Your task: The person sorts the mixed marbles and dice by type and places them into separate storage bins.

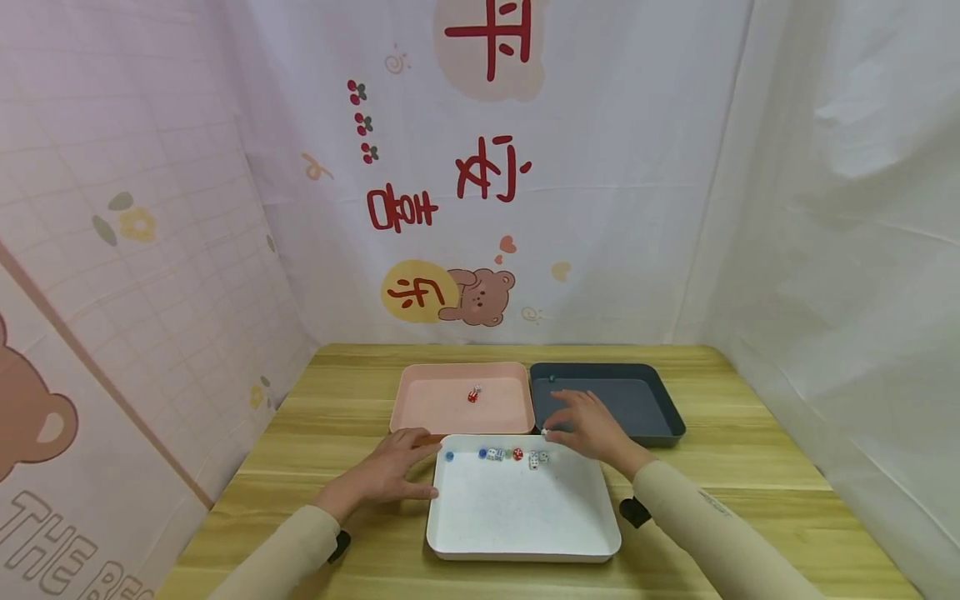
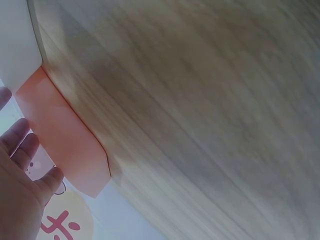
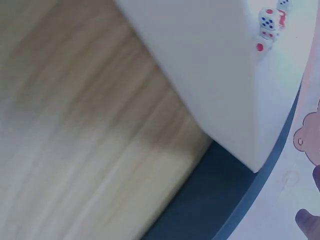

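Pale printed fabric with bears and red characters walls off your workspace, and under it lies the light wooden table [image 1: 750, 475], with every place below given against the white rectangular plastic tray [image 1: 521, 521] in front of you. Behind its far-left corner sits the pink rectangular tray [image 1: 420, 404], holding what look like a red and a white die [image 1: 474, 394]; behind its far-right corner sits the dark blue-grey rectangular tray [image 1: 645, 400]. Your left hand [image 1: 386, 475] lies flat and relaxed on the table, touching the white tray's left rim and holding nothing. Your right hand [image 1: 588, 425] hovers over the white tray's far-right corner, fingertips curled onto a small white die [image 1: 544, 434], apparently pinching it. A row of small mixed-colour dice [image 1: 510, 455] lies along the white tray's far edge, a blue one [image 1: 449, 456] at its left end. I judge you would do best to keep that pinch light and lift straight up, steadying the white tray with your left palm. Only the head view shows both hands and the pinched die; the right wrist view adds the white tray's underside edge and close white dice with coloured pips [image 3: 270, 25]; the left wrist view shows your spread fingers [image 2: 22, 145] beside the pink tray's corner.
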